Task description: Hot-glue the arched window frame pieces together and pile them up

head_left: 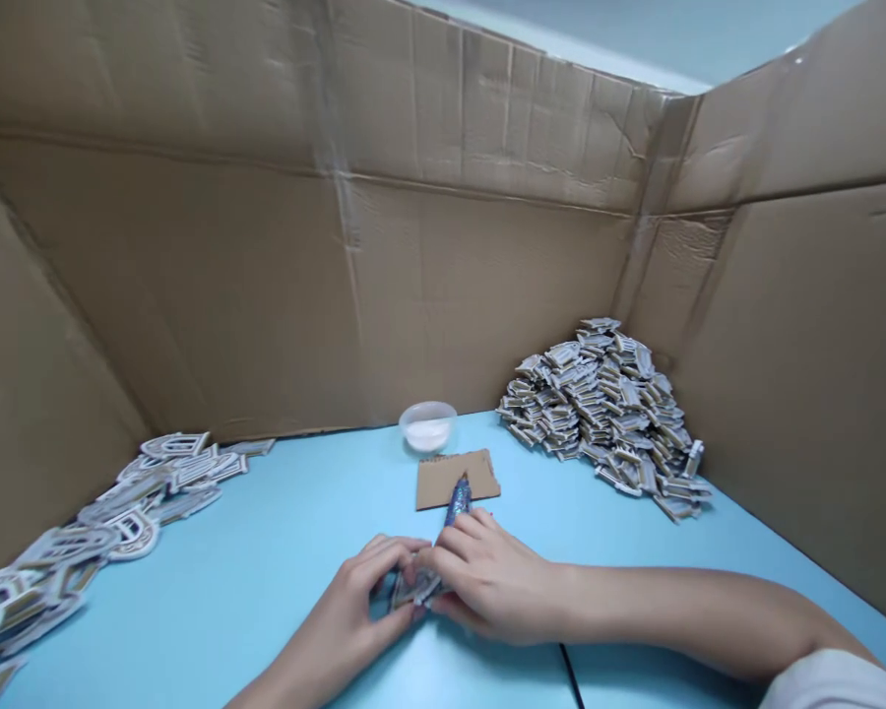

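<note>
Both my left hand [354, 603] and right hand [496, 581] pinch one small piece [413, 589]; the right also clamps a stick [458, 498]. An uneven squeeze, I judge, could skew the piece or drop the stick.

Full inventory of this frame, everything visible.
cardboard walls: three, brown, around the table's back and sides
table: one, light blue, under everything
arch-shaped pieces: many, white-grey, spread along left edge
stacked pieces: one heap, grey-brown, back right corner
bowl: one, clear with white contents, back centre
cardboard scrap: one, brown, before the bowl
stick: one, glittery blue, over the scrap
small piece: one, grey-brown, between both hands
sleeve: one, white, bottom right
left hand: one, on the small piece
right hand: one, on small piece and stick
</note>
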Demonstrator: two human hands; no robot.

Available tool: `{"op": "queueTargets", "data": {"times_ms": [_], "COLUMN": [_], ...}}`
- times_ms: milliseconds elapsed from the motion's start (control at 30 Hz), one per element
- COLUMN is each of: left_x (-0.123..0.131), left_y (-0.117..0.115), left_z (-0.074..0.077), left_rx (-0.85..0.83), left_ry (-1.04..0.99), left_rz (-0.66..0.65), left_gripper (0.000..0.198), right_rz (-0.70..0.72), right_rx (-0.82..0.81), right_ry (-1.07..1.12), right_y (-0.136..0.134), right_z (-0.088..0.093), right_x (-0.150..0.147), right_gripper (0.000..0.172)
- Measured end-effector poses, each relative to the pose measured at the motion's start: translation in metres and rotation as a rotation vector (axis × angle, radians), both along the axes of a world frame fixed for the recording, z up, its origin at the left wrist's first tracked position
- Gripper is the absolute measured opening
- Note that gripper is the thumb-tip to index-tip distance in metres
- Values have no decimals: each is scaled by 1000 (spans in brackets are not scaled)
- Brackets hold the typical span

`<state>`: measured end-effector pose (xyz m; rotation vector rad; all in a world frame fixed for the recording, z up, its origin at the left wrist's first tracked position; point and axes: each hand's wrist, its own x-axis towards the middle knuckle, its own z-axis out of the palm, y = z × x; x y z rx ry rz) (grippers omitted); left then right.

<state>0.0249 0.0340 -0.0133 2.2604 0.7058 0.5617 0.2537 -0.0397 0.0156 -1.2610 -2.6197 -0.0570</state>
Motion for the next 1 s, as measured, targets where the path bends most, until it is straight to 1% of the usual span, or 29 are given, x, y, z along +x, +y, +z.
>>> {"op": "queueTargets", "data": {"times_ms": [100,200,300,367,400,467,567,633,733,800,867,933,1000], "left_x": [10,20,29,36,40,50,71,90,135,178,230,287,344], "left_y": [-8,-16,-21,-22,-21,-17,-7,3,21,35,49,63,76], "left_z": [2,8,21,33,40,55,80,96,120,137,155,175,196], "left_rx": [13,93,202,275,307,356,404,436,517,606,709,812,878], "left_ry": [48,81,104,109,108,118,167,202,242,255,249,249,250], "left_rz": [-72,-146,-209,-222,-223,-214,-182,-181,-228,-270,-317,-329,-330], "left_gripper": [28,32,27,24,23,24,28,31,30,28,27,28,23], "right_rz": [27,78,119,119,101,15,-147,-210,-249,-231,-184,-148,-140], "right_rx": [-75,-116,-107,-87,-86,-107,-132,-125,-117,-125,-143,-160,-163], "right_ry": [48,143,274,388,450,563,654,688,743,764,759,749,754], "right_y": [-12,-21,-28,-34,-37,-44,-53,-58,-63,-63,-63,-61,-58], "right_z": [-5,-10,-11,-9,-8,-8,-12,-18,-24,-27,-29,-33,-38], "right_x": [12,22,31,42,49,68,103,125,145,151,152,152,152], "right_gripper": [43,45,43,47,50,53,43,35,27,25,27,31,33]}}
